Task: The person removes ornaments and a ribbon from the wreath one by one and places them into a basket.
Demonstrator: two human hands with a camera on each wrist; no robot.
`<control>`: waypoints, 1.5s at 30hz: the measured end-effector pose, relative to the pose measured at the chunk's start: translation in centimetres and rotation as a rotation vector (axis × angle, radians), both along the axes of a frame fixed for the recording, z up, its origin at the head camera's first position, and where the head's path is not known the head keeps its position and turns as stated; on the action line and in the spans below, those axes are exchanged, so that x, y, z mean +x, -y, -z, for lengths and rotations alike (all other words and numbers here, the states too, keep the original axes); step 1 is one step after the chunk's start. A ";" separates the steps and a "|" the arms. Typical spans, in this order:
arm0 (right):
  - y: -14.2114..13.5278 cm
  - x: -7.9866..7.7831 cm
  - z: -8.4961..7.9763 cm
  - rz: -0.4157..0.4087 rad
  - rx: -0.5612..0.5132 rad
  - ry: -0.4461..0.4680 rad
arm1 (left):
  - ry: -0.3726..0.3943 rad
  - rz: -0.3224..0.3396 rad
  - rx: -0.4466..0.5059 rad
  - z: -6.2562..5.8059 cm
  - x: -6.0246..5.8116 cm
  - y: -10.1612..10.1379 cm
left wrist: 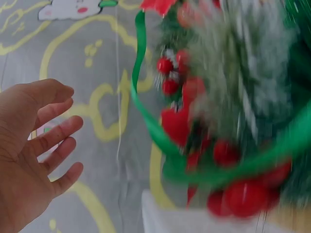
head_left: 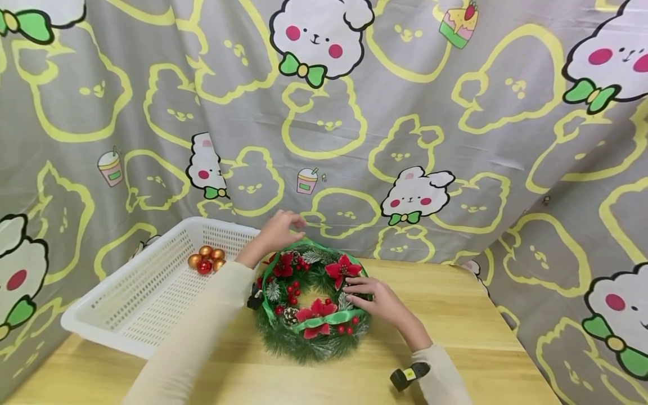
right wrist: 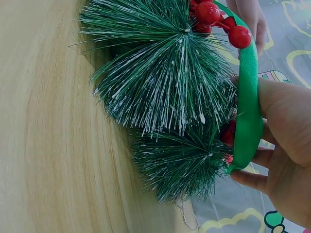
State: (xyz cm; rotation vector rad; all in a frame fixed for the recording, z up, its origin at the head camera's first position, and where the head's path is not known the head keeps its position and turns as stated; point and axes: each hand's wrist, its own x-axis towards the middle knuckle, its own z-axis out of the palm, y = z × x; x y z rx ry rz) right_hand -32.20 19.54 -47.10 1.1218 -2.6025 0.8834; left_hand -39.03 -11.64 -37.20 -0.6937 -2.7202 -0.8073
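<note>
On the table lies a green Christmas wreath (head_left: pixel 324 346) with frosted needles, red poinsettias (head_left: pixel 316 318), red berries and a pine cone (head_left: pixel 291 316). A glossy green ribbon (head_left: pixel 324 321) runs loosely around its top; in the right wrist view the ribbon (right wrist: pixel 249 97) bows out from the needles. My left hand (head_left: pixel 279 232) is raised above the wreath's far left side, fingers loosely bent; the left wrist view shows this hand (left wrist: pixel 34 141) holding nothing, apart from the ribbon. The fingers of my right hand (head_left: pixel 378 301) reach over the wreath's right side, extended behind the ribbon and right at it.
A white perforated plastic basket (head_left: pixel 86 326) stands to the left, with several gold baubles (head_left: pixel 206 251) and a red bauble (head_left: pixel 204 267) at its far end. The wooden table (head_left: pixel 455 320) meets a cartoon-patterned grey curtain (head_left: pixel 344 185) behind and at the sides.
</note>
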 end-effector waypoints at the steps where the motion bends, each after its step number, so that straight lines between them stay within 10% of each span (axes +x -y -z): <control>1: 0.0 0.0 -0.1 -0.007 -0.003 -0.004 | 0.008 0.003 0.005 0.1 0.0 -0.5; 25: 0.0 -0.8 -2.0 -0.030 0.098 0.105 | 0.126 -0.036 -0.057 3.1 -1.4 -4.7; 45: 0.0 -0.5 -1.2 -0.020 0.062 0.131 | 0.231 -0.036 -0.207 2.8 -2.0 -4.6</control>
